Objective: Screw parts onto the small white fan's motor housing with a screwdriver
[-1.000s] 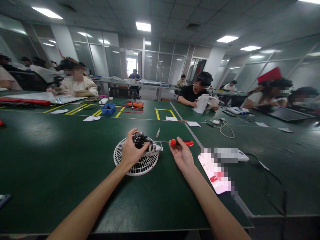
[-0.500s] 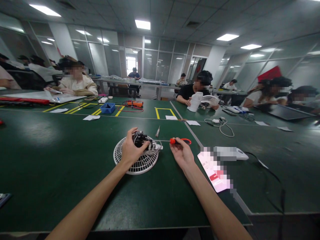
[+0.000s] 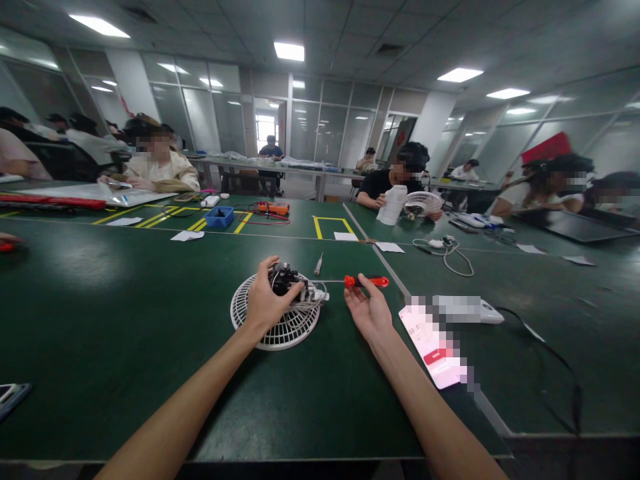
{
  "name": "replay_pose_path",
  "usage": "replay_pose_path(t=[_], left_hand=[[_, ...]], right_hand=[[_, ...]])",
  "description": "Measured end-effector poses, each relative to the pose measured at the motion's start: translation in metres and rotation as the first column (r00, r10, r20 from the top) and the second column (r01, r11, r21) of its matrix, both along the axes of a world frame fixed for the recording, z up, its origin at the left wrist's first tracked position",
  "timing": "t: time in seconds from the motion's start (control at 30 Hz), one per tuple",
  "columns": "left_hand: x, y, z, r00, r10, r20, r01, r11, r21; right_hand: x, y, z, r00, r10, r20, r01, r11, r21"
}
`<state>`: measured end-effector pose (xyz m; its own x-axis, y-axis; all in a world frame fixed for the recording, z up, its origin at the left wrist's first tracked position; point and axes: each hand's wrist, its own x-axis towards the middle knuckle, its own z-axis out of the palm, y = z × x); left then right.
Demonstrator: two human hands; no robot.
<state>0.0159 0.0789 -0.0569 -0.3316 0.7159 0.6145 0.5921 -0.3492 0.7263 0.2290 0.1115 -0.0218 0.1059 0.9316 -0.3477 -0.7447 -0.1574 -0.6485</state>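
My left hand (image 3: pixel 269 298) is wrapped round the black motor part (image 3: pixel 285 277) of a small fan. The fan's white round grille (image 3: pixel 285 335) lies flat on the green table beneath it, with grey wires and a white connector at its right side. In my right hand (image 3: pixel 369 307) is a red and black screwdriver (image 3: pixel 367 282), held level, its handle between thumb and fingers. The shaft runs left to the motor part; whether its tip sits in a screw is hidden. Behind the grille lies a small pale screwdriver (image 3: pixel 319 264).
A lit phone (image 3: pixel 425 347) and a white device (image 3: pixel 467 310) with a black cable lie on the right. Further back are a blue bin (image 3: pixel 219 217), an orange meter (image 3: pixel 273 208) and a grey cable (image 3: pixel 453 257). Across the table a person (image 3: pixel 385 187) holds a white fan.
The screwdriver's handle has turned about its own axis in my right hand. My left hand keeps its hold on the motor part. The whole view has shifted slightly.
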Motion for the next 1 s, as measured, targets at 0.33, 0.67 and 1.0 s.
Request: replay_pose_path(t=[0.33,0.67,1.0], left_hand=[[-0.0003,0.0007,-0.0017,1.000,-0.002,-0.010,0.002,1.000,0.005],[-0.0014,0.0014,-0.0026,1.000,-0.009,-0.025,0.009,1.000,0.016],[-0.0005,0.0018,-0.0030,1.000,-0.003,-0.025,0.004,1.000,0.021]], right_hand=[[-0.0013,-0.0025,-0.0006,0.999,-0.003,0.049,0.002,1.000,0.013],[-0.0024,-0.0004,0.0014,0.998,-0.067,-0.015,0.067,0.998,0.012],[-0.0013,-0.0003,0.0000,0.999,-0.040,0.015,0.039,0.999,0.016]])
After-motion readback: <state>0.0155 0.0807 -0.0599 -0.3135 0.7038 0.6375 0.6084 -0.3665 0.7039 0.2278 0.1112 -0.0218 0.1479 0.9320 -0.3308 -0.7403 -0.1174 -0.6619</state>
